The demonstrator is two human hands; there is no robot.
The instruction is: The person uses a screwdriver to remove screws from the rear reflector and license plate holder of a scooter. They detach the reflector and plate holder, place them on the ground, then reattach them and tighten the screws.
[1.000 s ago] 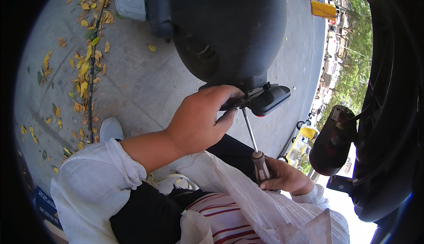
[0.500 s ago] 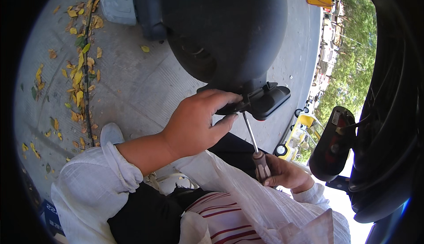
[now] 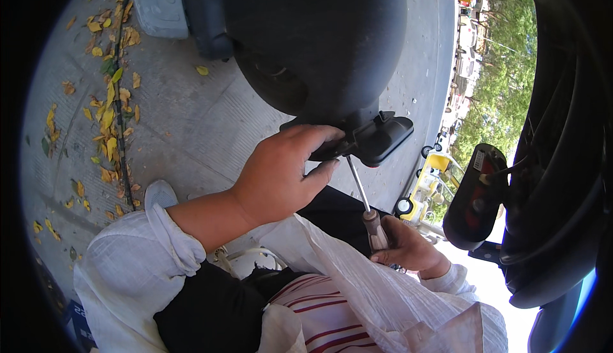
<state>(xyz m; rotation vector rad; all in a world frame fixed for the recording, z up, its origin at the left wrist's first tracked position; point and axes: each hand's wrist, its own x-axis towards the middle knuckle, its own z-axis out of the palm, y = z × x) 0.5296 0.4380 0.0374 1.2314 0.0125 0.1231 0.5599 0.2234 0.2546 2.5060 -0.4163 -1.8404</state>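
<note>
My left hand (image 3: 281, 174) grips a small black plastic part (image 3: 373, 139) that hangs under a large black rounded scooter body (image 3: 313, 33). My right hand (image 3: 408, 247) holds the brown handle of a screwdriver (image 3: 365, 201). Its metal shaft points up and its tip meets the underside of the black part, just beside my left fingers. A translucent white plastic bag (image 3: 364, 289) lies across my lap between my arms, partly over the right wrist.
Grey paving (image 3: 191, 123) with yellow fallen leaves (image 3: 108, 116) along a seam lies below. My white shoe (image 3: 158, 194) shows by the left sleeve. A black and red lamp piece (image 3: 476, 193) and more black bodywork (image 3: 562, 161) stand at the right. Parked vehicles and trees are far off.
The view has shifted slightly downward and left. Both hands keep their grip, with the screwdriver still set against the black part.
</note>
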